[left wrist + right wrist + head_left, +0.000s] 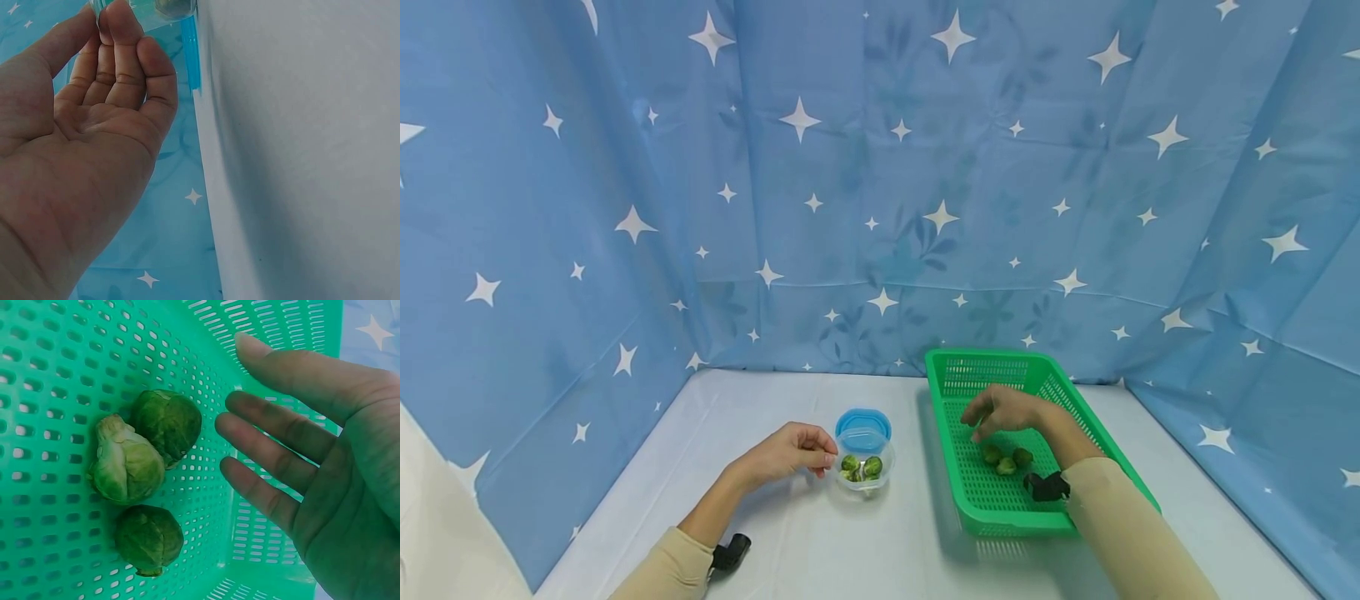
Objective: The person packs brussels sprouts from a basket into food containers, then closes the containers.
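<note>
A small clear plastic container (886, 468) with several Brussels sprouts (872, 467) in it stands on the white table. My left hand (793, 452) is at its left side, the thumb and fingertips pinching its edge; in the left wrist view the container is cut off at the top. A blue lid (863, 412) lies just behind the container. My right hand (1009, 408) is inside the green basket (955, 475), fingers spread and holding nothing. Three Brussels sprouts (150, 540) lie together on the basket floor, apart from the right fingertips.
The white table (760, 550) runs back to a blue curtain (880, 208) with white stars, which also closes off the left and right sides. The basket's raised walls surround the right hand. A black wrist camera (1047, 487) sits low over the basket.
</note>
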Tool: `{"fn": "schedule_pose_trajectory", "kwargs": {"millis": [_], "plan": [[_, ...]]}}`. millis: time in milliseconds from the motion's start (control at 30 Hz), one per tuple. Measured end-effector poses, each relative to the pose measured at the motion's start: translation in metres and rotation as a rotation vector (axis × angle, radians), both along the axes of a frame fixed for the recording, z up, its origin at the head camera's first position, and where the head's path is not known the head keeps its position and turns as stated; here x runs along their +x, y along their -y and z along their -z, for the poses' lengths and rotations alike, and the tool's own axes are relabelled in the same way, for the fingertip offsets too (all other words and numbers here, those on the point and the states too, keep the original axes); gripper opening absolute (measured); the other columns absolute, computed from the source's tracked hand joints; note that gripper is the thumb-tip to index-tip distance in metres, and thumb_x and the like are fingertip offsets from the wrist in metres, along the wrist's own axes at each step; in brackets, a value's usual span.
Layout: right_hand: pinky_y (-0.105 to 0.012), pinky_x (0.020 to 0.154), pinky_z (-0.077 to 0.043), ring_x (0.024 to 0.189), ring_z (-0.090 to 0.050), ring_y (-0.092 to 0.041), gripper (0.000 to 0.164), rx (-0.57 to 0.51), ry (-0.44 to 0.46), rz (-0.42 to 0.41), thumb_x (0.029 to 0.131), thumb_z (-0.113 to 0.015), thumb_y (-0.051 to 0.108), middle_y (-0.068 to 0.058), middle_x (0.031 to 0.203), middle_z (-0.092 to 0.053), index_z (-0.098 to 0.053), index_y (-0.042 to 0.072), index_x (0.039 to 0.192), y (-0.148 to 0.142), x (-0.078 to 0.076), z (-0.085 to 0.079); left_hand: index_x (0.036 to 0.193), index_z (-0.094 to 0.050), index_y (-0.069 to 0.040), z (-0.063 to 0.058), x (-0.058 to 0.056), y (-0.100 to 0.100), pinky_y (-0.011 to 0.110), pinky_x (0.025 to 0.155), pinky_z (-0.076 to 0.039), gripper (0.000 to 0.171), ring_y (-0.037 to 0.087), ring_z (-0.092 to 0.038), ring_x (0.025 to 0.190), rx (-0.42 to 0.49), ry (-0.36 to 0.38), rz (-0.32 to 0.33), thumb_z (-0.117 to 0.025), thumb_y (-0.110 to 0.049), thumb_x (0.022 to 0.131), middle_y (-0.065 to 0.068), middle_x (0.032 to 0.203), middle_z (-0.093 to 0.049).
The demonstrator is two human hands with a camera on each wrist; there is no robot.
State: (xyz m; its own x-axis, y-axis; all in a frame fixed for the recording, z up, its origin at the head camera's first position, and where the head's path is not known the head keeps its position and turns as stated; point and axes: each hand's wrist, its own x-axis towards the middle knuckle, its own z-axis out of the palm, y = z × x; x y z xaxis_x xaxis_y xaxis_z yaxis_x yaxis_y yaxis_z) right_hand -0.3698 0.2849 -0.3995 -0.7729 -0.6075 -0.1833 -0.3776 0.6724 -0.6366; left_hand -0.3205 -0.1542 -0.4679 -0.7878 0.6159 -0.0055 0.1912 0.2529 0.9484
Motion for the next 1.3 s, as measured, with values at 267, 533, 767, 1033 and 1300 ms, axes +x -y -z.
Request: {"fn": "schedule_pose_trajectory", "kwargs": {"millis": [267, 533, 767, 1033, 1300], "plan": [[-0.04, 0.086, -0.062, 0.108, -0.072, -0.034, 0.041, 0.037, -0.009, -0.005, 0.086, -0.084, 0.005, -0.023, 0.125, -0.072, -0.072, -0.005, 0.124, -0.0005, -0.0007, 0.0011, 0.118, -0.067, 0.009, -0.0007, 0.0014, 0.0, 0.045, 0.083, -0.059, 0.032, 0.018, -0.069, 0.085, 0.005, 0.0, -0.003, -0.068, -0.019, 0.102, 0.011, 0.095, -0.071], [-0.039, 0.084, -0.062, 0.105, -0.072, -0.029, 0.031, 0.12, -0.025, 0.004, 0.086, -0.084, 0.005, -0.014, 0.116, -0.076, -0.077, 0.001, 0.116, -0.0009, 0.0007, 0.0004, 0.117, -0.068, 0.007, -0.0002, 0.0004, -0.0012, 0.042, 0.082, -0.059, 0.03, 0.02, -0.069, 0.085, 0.006, 0.003, -0.007, -0.069, -0.019, 0.102, 0.005, 0.093, -0.071], [-0.037, 0.083, -0.061, 0.1, -0.072, -0.022, 0.028, 0.15, 0.01, 0.021, 0.085, -0.084, 0.002, -0.011, 0.113, -0.077, -0.078, 0.004, 0.112, 0.0001, 0.0001, 0.0022, 0.118, -0.067, 0.009, 0.0003, 0.0008, -0.0008, 0.043, 0.082, -0.059, 0.032, 0.017, -0.069, 0.084, 0.005, -0.01, 0.003, -0.068, -0.019, 0.102, 0.01, 0.095, -0.071], [-0.036, 0.082, -0.062, 0.097, -0.072, -0.02, 0.026, 0.144, 0.043, 0.031, 0.084, -0.083, -0.002, -0.01, 0.108, -0.077, -0.079, 0.003, 0.108, 0.0017, 0.0009, 0.0018, 0.118, -0.067, 0.009, 0.002, 0.0002, -0.0006, 0.041, 0.081, -0.059, 0.033, 0.018, -0.068, 0.084, 0.009, -0.004, -0.006, -0.069, -0.019, 0.102, 0.009, 0.094, -0.071], [-0.037, 0.081, -0.062, 0.091, -0.07, -0.016, 0.019, 0.161, 0.065, 0.037, 0.083, -0.082, -0.004, -0.009, 0.103, -0.077, -0.079, 0.001, 0.101, 0.0046, 0.0045, -0.0012, 0.117, -0.068, 0.007, 0.0025, 0.0002, -0.0014, 0.04, 0.081, -0.059, 0.03, 0.019, -0.068, 0.084, 0.009, 0.001, -0.015, -0.069, -0.019, 0.102, 0.012, 0.095, -0.071]]}}
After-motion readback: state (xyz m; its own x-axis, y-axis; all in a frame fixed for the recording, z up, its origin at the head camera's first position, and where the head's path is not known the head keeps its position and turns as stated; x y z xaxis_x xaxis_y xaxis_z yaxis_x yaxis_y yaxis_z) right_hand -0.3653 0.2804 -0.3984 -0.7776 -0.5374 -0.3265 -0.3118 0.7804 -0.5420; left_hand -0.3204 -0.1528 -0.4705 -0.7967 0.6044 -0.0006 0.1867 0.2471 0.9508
